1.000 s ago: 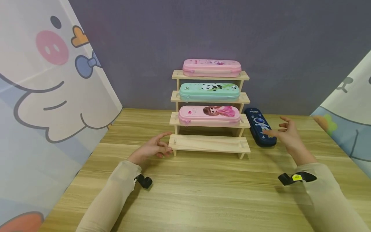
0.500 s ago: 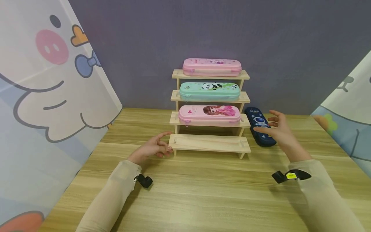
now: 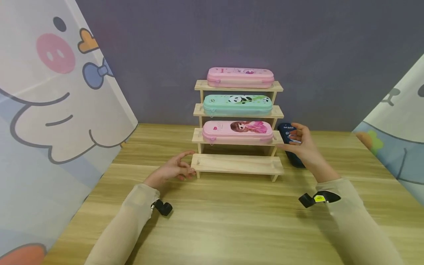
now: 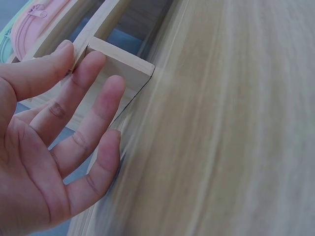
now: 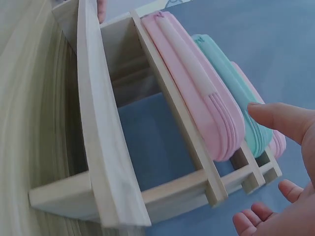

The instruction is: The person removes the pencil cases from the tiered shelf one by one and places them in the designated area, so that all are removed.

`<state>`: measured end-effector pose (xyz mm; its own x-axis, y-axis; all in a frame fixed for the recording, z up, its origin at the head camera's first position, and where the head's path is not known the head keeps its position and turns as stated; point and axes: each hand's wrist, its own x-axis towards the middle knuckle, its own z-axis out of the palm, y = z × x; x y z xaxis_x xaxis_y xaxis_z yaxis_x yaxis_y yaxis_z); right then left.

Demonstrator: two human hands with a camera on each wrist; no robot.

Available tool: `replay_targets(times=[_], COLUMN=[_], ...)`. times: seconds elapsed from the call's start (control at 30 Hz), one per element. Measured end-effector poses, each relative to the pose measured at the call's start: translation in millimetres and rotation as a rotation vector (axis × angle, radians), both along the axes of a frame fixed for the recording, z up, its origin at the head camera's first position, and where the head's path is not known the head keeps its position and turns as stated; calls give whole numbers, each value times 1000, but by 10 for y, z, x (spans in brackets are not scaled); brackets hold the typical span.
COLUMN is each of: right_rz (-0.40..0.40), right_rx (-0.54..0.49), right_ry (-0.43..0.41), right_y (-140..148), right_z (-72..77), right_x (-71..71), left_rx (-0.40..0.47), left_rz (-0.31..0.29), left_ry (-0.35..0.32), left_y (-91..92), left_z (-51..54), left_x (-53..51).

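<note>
A stepped wooden rack [image 3: 236, 163] stands on the table, its lowest step bare. On its higher steps lie a pink pencil case with a doll print [image 3: 212, 133], a mint panda pencil case [image 3: 216, 105] and another pink pencil case [image 3: 225, 79] at the top. My left hand [image 3: 170, 171] holds the left end of the lowest step between thumb and fingers. My right hand [image 3: 306, 147], fingers spread and slightly bent, hovers right of the rack. It partly covers a navy space-print pencil case [image 3: 294, 161] on the table. In the right wrist view nothing is between its thumb and fingers.
The wooden-grain table [image 3: 212, 221] extends in front of the rack. A dark grey panel [image 3: 159, 66] rises close behind it. Cartoon-printed panels [image 3: 76, 129] stand at the left and right sides.
My right hand has moved left across the navy pencil case, towards the rack's right side. My left hand stays at the rack's left end. The pencil cases have not moved.
</note>
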<state>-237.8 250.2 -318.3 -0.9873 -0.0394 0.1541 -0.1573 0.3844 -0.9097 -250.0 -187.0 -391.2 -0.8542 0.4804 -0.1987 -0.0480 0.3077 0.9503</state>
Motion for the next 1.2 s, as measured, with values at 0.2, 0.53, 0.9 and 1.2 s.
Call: replay_targets(times=[0.2,0.53,0.9,1.2], right_rz=[38,86,133,164], right_rx=[-78,-91,-90,-25], right_ry=[15,1,-25,-4], right_y=[-124,-256,-373,-340], right_z=[-8,57,25,-7], right_x=[-30,-119,-224,-252], left_rx=[-3,1,2,-8], left_rz=[-2,-5,-24,-24], left_ry=[-2,10,9,11], left_y=[-6,-2,-18,-9], left_z=[-17,-4,-14,11], left_x=[-8,-25,-15,-18])
